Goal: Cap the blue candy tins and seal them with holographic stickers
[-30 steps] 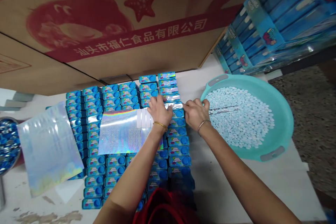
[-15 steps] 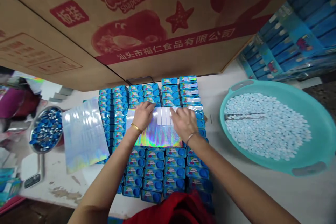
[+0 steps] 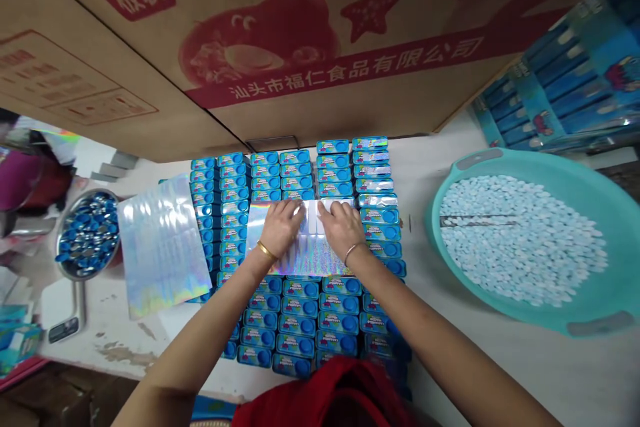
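My left hand (image 3: 281, 228) and my right hand (image 3: 341, 227) both rest on a shiny holographic sticker sheet (image 3: 310, 255), fingers at its far edge where white backing (image 3: 312, 215) shows. The sheet lies on top of rows of small blue tins (image 3: 300, 320) packed side by side on the white table. Each wrist wears a thin bangle. Whether the fingers pinch a sticker or only press on the sheet is hidden.
A second holographic sheet (image 3: 161, 245) lies at the left over the tins. A metal bowl of blue pieces (image 3: 89, 235) sits on a scale far left. A teal basin of pale tablets (image 3: 530, 240) stands at the right. A large printed carton (image 3: 280, 47) leans behind; blue boxes (image 3: 560, 87) are stacked far right.
Both hands left the right column of tins and came together on the sheet's far edge. The sheet now lies further right over the tins. My view swung left.
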